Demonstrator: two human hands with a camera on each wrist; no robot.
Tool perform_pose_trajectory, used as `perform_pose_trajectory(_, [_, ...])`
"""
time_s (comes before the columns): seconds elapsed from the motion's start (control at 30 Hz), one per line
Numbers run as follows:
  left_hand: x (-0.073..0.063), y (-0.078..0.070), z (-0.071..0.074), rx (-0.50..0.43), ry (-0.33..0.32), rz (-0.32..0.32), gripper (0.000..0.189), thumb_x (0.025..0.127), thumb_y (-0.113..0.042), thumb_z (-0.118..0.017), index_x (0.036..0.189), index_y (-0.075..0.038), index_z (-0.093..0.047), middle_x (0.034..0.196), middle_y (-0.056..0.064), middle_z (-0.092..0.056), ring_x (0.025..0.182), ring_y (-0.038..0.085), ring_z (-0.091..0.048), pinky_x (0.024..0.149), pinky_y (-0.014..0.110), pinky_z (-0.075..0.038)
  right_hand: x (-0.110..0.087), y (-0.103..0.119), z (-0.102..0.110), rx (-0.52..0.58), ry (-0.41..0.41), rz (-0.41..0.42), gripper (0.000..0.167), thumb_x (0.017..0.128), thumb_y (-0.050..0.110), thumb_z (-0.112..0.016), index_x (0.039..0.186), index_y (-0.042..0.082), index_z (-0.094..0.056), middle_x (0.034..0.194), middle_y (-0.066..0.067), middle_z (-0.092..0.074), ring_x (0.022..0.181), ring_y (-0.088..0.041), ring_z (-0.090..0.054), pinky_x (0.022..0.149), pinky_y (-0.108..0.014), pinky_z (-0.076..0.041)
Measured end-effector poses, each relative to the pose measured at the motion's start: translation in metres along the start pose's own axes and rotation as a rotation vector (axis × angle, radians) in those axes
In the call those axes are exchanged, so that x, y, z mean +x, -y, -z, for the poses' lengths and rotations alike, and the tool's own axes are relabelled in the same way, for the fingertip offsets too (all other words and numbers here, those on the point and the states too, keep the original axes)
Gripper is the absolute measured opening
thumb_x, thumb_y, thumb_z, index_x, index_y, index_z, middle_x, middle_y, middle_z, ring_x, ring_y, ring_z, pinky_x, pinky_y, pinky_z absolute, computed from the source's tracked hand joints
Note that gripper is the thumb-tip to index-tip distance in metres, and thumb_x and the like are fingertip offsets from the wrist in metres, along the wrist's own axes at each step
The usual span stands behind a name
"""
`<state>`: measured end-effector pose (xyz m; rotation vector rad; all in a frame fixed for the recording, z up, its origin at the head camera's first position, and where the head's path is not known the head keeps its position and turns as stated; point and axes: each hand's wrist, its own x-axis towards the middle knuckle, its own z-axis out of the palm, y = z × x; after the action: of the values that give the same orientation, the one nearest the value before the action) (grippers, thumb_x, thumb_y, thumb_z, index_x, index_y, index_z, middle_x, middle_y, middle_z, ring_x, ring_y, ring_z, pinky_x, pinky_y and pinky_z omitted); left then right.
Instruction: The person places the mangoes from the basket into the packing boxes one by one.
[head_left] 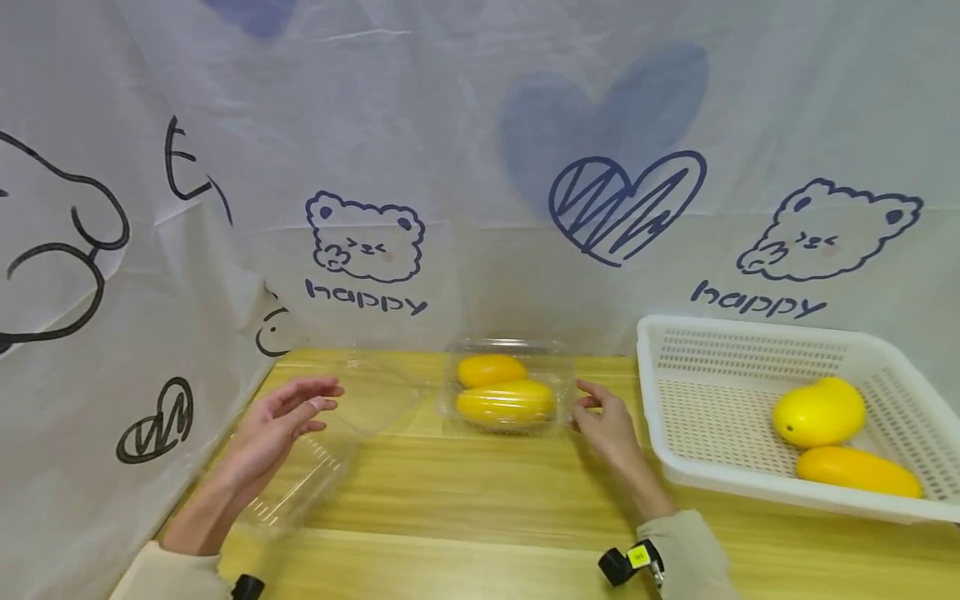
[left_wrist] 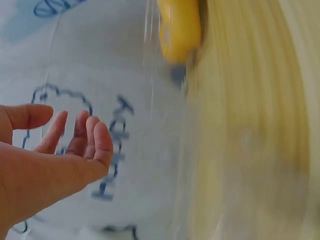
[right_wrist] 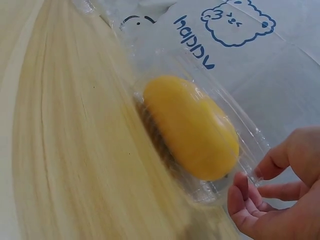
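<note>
In the head view a lidded clear plastic box [head_left: 558,358] stands at the back of the table, with two yellow mango-like fruits [head_left: 506,402] inside. My right hand [head_left: 606,427] is at its right end; in the right wrist view its thumb and fingertips pinch the box's corner edge, beside the yellow fruit [right_wrist: 192,130]. My left hand [head_left: 273,429] is raised on the left, fingers loosely bent and apart from the thumb, holding nothing. Below and beyond it lies another clear plastic container [head_left: 300,487], faint and partly hidden by the forearm. The left wrist view shows the same empty left hand [left_wrist: 75,150].
On the right stands a white perforated basket [head_left: 705,408] holding two yellow fruits [head_left: 821,412]. A printed white cloth [head_left: 480,167] hangs behind and along the left side. Bare wooden tabletop [head_left: 465,492] lies between the forearms.
</note>
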<state>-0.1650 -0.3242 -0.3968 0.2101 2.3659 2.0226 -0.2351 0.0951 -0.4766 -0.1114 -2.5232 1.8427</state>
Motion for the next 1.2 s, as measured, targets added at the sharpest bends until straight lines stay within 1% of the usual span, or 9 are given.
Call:
perform_pose_trajectory(0.13, [-0.002, 0.001, 0.033, 0.163, -0.044, -0.074, 0.031, 0.107, -0.016, -0.055, 0.136, -0.006, -0.057, 0.124, -0.010, -0.065, 0.111, 0.007, -0.062, 0.085, 0.023, -0.053, -0.001, 0.001, 0.001, 0.104, 0.044, -0.006, 0.050, 0.096, -0.006, -0.054, 0.146, -0.009, -0.048, 0.101, -0.015, -0.057, 0.072, -0.008, -0.064, 0.069, -0.024, -0.057])
perform_pose_trajectory(0.23, [-0.004, 0.005, 0.051, 0.315, -0.099, -0.117, 0.033, 0.107, -0.014, -0.054, 0.137, 0.000, -0.056, 0.123, -0.014, -0.064, 0.108, 0.001, -0.061, 0.083, 0.019, -0.052, -0.001, 0.002, 0.002, 0.144, 0.064, -0.012, 0.049, 0.098, -0.007, -0.053, 0.146, -0.011, -0.046, 0.099, -0.014, -0.054, 0.074, -0.011, -0.065, 0.073, -0.027, -0.059])
perform_pose_trajectory(0.33, [-0.006, 0.007, 0.066, 0.495, -0.151, -0.154, 0.034, 0.108, -0.012, -0.053, 0.138, 0.003, -0.056, 0.128, -0.002, -0.065, 0.109, -0.002, -0.058, 0.083, 0.014, -0.048, -0.002, 0.003, 0.003, 0.145, 0.073, -0.014, 0.050, 0.098, -0.007, -0.052, 0.147, -0.011, -0.045, 0.099, -0.013, -0.054, 0.077, -0.013, -0.065, 0.075, -0.028, -0.059])
perform_pose_trajectory(0.43, [-0.005, 0.008, 0.079, 0.677, -0.175, -0.145, 0.036, 0.108, -0.017, -0.052, 0.140, 0.000, -0.056, 0.133, 0.015, -0.062, 0.113, 0.009, -0.058, 0.084, 0.018, -0.048, -0.002, 0.004, 0.002, 0.149, 0.081, -0.014, 0.050, 0.099, -0.007, -0.052, 0.148, -0.011, -0.044, 0.100, -0.014, -0.054, 0.079, -0.014, -0.065, 0.077, -0.029, -0.059])
perform_pose_trajectory(0.53, [-0.003, 0.011, 0.089, 0.804, -0.146, -0.095, 0.041, 0.108, -0.024, -0.052, 0.143, -0.002, -0.053, 0.140, 0.025, -0.055, 0.119, 0.032, -0.055, 0.087, 0.041, -0.051, -0.002, 0.004, 0.002, 0.141, 0.085, -0.015, 0.050, 0.099, -0.006, -0.051, 0.148, -0.010, -0.044, 0.100, -0.013, -0.054, 0.079, -0.013, -0.065, 0.077, -0.028, -0.059])
perform_pose_trajectory(0.63, [0.000, 0.019, 0.097, 0.851, -0.105, -0.066, 0.044, 0.109, -0.024, -0.051, 0.146, 0.000, -0.050, 0.145, 0.031, -0.047, 0.122, 0.050, -0.049, 0.086, 0.065, -0.046, -0.003, 0.002, 0.004, 0.129, 0.096, -0.014, 0.051, 0.099, -0.004, -0.051, 0.149, -0.010, -0.043, 0.101, -0.013, -0.054, 0.079, -0.013, -0.064, 0.077, -0.028, -0.058])
perform_pose_trajectory(0.73, [0.006, 0.031, 0.103, 0.888, -0.078, -0.077, 0.045, 0.110, -0.021, -0.047, 0.148, 0.004, -0.046, 0.148, 0.036, -0.042, 0.123, 0.057, -0.046, 0.090, 0.072, -0.040, -0.004, 0.000, 0.007, 0.120, 0.094, -0.019, 0.052, 0.099, -0.003, -0.051, 0.149, -0.009, -0.042, 0.102, -0.012, -0.053, 0.079, -0.012, -0.064, 0.079, -0.028, -0.058])
perform_pose_trajectory(0.97, [0.021, 0.053, 0.115, 1.008, -0.020, -0.105, 0.043, 0.110, -0.011, -0.044, 0.146, 0.011, -0.043, 0.130, 0.038, -0.054, 0.107, 0.052, -0.058, 0.087, 0.066, -0.046, -0.003, -0.003, 0.009, 0.114, 0.080, -0.014, 0.053, 0.097, -0.003, -0.051, 0.149, -0.010, -0.042, 0.098, -0.009, -0.051, 0.077, -0.011, -0.062, 0.076, -0.026, -0.057])
perform_pose_trajectory(1.2, [0.015, 0.064, 0.128, 1.100, 0.040, -0.137, 0.035, 0.100, 0.004, -0.056, 0.131, 0.020, -0.052, 0.097, 0.025, -0.066, 0.084, 0.036, -0.064, 0.075, 0.055, -0.051, -0.002, 0.000, 0.004, 0.056, 0.069, -0.010, 0.054, 0.096, -0.001, -0.052, 0.149, -0.006, -0.045, 0.097, -0.008, -0.052, 0.077, -0.016, -0.065, 0.074, -0.028, -0.057])
